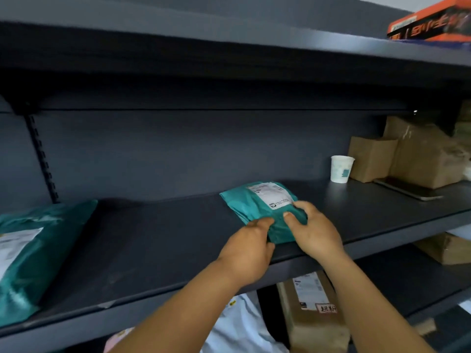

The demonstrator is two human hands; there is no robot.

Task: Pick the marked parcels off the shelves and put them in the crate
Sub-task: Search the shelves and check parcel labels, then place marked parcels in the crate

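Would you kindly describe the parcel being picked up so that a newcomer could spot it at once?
On the middle dark shelf, look near its front edge, left of the white paper cup. The small teal parcel lies there, gripped by both hands. Unlike the larger teal parcel at far left, it is compact and folded.

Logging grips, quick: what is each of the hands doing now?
Left hand: grips the small teal parcel at its near edge.
Right hand: grips the same parcel.
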